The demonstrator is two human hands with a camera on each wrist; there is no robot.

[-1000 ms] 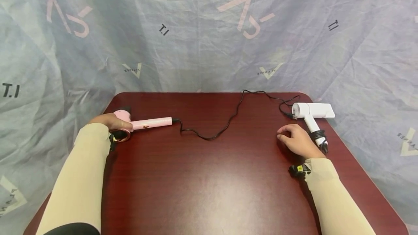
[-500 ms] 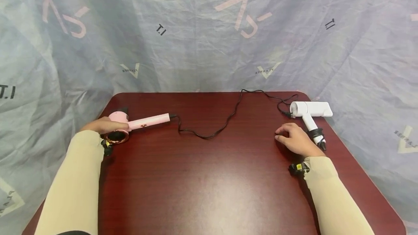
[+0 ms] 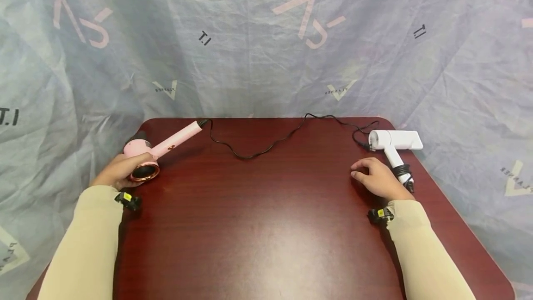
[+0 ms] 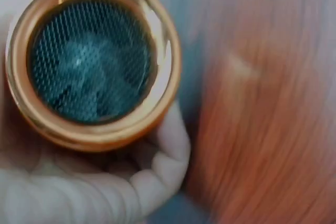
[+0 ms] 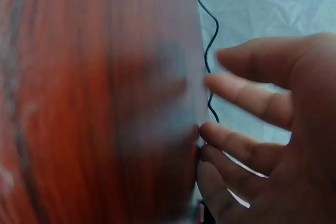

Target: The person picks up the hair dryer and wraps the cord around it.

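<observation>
At the table's left side my left hand [image 3: 118, 170] grips a pink hair dryer [image 3: 176, 141] by its barrel, the thumb over the top. The handle slants up and away to the right. A copper-coloured ring [image 4: 168, 72] round a dark mesh grille faces the left wrist camera, with curled fingers below it. My right hand [image 3: 378, 179] rests on the right of the table, holding nothing, its fingers loosely bent. Just beyond it lies a white hair dryer [image 3: 399, 139], a black cord [image 3: 401, 170] wound round its handle.
A thin black cord [image 3: 245, 157] runs from the pink dryer's handle along the back of the dark red table [image 3: 250, 226] towards the white dryer. A grey printed cloth [image 3: 250, 59] hangs behind the table and at both sides.
My left hand has moved left and slightly nearer with the pink dryer, whose handle has swung from nearly level to pointing up and away. The cord has shifted back. My right hand stays put.
</observation>
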